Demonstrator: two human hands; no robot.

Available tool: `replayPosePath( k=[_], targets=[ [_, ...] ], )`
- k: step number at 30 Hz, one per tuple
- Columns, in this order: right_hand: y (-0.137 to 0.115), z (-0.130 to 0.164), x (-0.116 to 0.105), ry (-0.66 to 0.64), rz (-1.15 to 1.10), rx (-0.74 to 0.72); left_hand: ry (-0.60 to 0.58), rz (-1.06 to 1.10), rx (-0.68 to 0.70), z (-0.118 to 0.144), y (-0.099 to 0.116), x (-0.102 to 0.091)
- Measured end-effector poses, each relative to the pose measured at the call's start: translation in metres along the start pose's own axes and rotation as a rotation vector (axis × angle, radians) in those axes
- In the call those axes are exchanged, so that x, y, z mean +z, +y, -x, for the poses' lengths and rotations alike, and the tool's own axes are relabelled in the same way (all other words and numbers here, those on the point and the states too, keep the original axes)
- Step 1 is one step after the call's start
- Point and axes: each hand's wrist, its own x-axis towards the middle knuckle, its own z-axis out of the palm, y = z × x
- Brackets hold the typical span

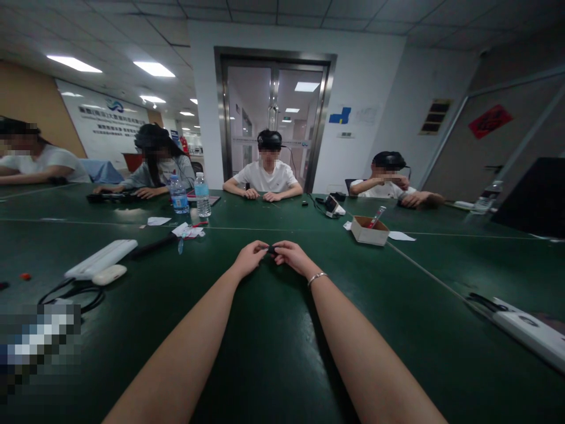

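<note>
My left hand (pixel 250 257) and my right hand (pixel 290 256) meet at the middle of the dark green table (pixel 273 353), both arms stretched forward. Between the fingertips of both hands sits a small black object (pixel 272 249), pinched from either side just above the tabletop. It is too small to tell what it is. A thin silver bracelet (pixel 316 278) circles my right wrist.
An open cardboard box (pixel 369 230) with a red-tipped tool stands at the right. Two water bottles (pixel 191 196), paper scraps, a white power strip (pixel 101 258) and cables lie left. Another white strip (pixel 527 330) lies at the right edge. Several people sit around the far side.
</note>
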Motion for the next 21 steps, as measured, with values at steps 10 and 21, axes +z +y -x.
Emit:
replayPosePath(
  k=[10, 21],
  targets=[
    [-0.003, 0.006, -0.003, -0.066, -0.048, -0.034, 0.002, 0.019, 0.074, -0.003, 0.003, -0.001],
    [0.0, 0.005, -0.004, -0.092, 0.016, -0.042, -0.022, -0.166, 0.027, -0.005, -0.009, -0.003]
  ],
)
